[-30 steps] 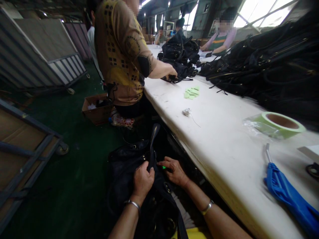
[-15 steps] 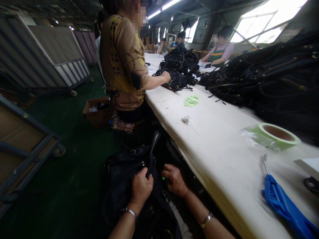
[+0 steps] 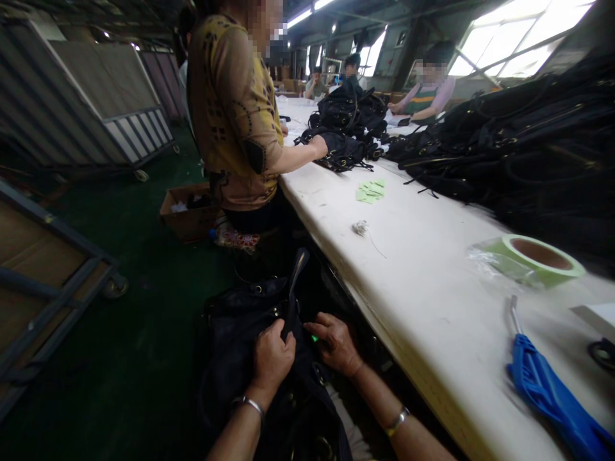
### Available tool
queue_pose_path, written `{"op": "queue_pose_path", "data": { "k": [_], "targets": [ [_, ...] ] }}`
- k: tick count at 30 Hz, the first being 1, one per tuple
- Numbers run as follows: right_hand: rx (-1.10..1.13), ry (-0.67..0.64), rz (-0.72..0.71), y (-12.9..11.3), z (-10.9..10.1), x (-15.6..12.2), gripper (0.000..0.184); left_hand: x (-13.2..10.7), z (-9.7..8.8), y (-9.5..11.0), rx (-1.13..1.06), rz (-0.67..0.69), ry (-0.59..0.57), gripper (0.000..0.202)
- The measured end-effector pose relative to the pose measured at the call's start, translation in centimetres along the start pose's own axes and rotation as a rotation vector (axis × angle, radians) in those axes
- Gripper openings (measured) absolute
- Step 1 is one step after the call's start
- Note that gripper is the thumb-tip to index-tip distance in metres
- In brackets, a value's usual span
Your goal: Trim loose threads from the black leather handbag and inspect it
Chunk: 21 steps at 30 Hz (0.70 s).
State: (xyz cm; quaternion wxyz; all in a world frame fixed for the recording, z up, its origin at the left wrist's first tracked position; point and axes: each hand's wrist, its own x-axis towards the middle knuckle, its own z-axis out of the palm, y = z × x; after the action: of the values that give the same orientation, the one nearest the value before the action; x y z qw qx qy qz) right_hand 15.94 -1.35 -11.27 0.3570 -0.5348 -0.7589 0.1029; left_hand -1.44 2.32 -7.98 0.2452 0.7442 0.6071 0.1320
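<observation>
A black leather handbag (image 3: 250, 307) lies across my lap, below the table edge, and its lower part is dark and hard to make out. My left hand (image 3: 273, 357) grips the bag's upright black strap (image 3: 293, 301) near its base. A little to the right, my right hand (image 3: 335, 346) pinches a tiny bright green piece (image 3: 314, 338) at its fingertips, close to the strap. Most of that piece is hidden by my fingers.
A long white-topped table (image 3: 384, 269) runs along my right, holding a green tape roll (image 3: 541, 259) and a blue-handled tool (image 3: 548, 390). Black handbags (image 3: 528, 141) are heaped beyond. A co-worker (image 3: 235, 109) stands close ahead; a cardboard box (image 3: 187, 214) and wheeled carts (image 3: 91, 109) stand left.
My view has tilted slightly, and my hands sit a little lower in the picture. The co-worker's arm has shifted along the handbag on the table.
</observation>
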Motion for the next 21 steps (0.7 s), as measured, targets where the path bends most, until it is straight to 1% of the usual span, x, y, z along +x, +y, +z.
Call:
{"op": "queue_pose_path", "data": {
  "k": [1,5,6,8,10,11,14,17,21],
  "targets": [
    [0.019,0.002,0.007,-0.02,0.01,-0.09,0.026,-0.01,0.0,-0.01,0.0,0.001,0.0,0.011],
    [0.091,0.04,0.071,0.18,0.15,-0.38,0.019,-0.05,-0.06,0.01,0.001,-0.001,-0.001,0.01],
    [0.105,0.058,0.09,0.3,0.23,-0.36,0.02,-0.05,-0.09,0.01,-0.001,0.0,0.001,0.01],
    [0.127,0.081,0.116,0.49,0.44,-0.2,0.028,-0.03,-0.12,0.0,-0.005,0.004,0.003,0.009],
    [0.144,0.07,0.123,0.51,0.6,0.01,0.038,-0.01,-0.11,-0.05,-0.009,0.006,0.005,0.01],
    [0.152,0.054,0.12,0.45,0.62,0.08,0.04,-0.01,-0.09,-0.08,-0.01,0.006,0.006,0.01],
    [0.166,0.0,0.088,0.14,0.34,0.07,0.033,-0.02,0.02,-0.16,-0.012,0.004,0.004,0.009],
    [0.18,-0.019,0.072,-0.02,-0.07,-0.06,0.026,0.02,0.08,-0.15,-0.009,0.001,0.009,0.009],
    [0.233,-0.01,0.14,-0.04,0.14,-0.02,0.034,0.11,0.13,-0.15,-0.013,0.006,0.016,0.01]
  ]
}}
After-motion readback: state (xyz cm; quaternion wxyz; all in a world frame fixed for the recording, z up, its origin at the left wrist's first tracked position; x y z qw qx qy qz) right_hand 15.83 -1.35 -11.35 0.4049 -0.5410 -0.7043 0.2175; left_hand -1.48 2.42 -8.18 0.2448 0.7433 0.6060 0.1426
